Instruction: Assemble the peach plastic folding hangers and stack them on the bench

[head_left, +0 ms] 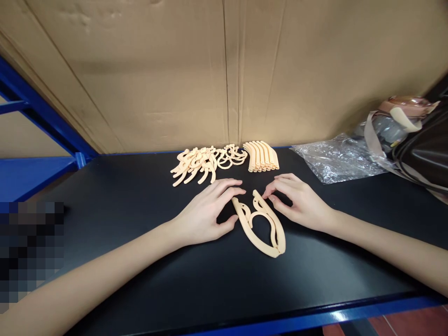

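A beige folding clothes hanger [257, 240] lies on the black table, its two arms folded toward each other and its hook curled between them. My left hand [206, 210] is at the hanger's left arm. Its fingers stretch past the arm's tip, and the thumb is apart from them, close against the arm's outer side. On the other side, my right hand [299, 200] has its fingertips at the upper end of the right arm, with fingers bent and thumb apart. Neither hand grips the hanger. Whether the fingertips press on it is hard to make out.
Behind the hands lie a loose heap of hanger pieces [194, 165], several hooks [231, 156] and a neat stack of hanger arms [261, 156]. A clear plastic bag [336, 158] and a strapped bottle [392, 126] stand at right. Cardboard [157, 79] walls the back.
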Demonstrator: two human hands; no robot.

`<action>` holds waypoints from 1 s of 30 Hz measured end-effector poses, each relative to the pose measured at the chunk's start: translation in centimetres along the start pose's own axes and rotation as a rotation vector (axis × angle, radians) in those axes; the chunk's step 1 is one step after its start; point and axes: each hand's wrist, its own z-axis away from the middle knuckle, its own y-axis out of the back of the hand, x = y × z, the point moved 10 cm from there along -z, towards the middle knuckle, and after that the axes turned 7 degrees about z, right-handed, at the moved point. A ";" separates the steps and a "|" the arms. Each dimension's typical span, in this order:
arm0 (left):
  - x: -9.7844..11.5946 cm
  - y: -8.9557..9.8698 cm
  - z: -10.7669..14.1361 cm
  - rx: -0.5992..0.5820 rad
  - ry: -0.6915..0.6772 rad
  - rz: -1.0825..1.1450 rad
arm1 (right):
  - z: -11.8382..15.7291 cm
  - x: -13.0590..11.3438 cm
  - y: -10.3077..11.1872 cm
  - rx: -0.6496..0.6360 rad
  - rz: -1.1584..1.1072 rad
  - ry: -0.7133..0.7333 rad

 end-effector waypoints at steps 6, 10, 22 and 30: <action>0.3 -0.6 0.0 -0.081 0.010 0.031 | 0.2 -0.6 -1.6 -0.193 -0.161 0.046; 0.3 -1.2 0.1 -0.133 -0.002 0.075 | 0.6 -1.2 -2.7 -0.330 -0.237 0.070; 0.4 -1.5 0.0 -0.181 -0.007 0.064 | 0.0 0.4 -1.0 -0.107 -0.192 -0.028; 1.0 -1.3 -0.1 -0.208 -0.017 0.042 | -0.1 0.3 -1.0 -0.100 -0.172 -0.018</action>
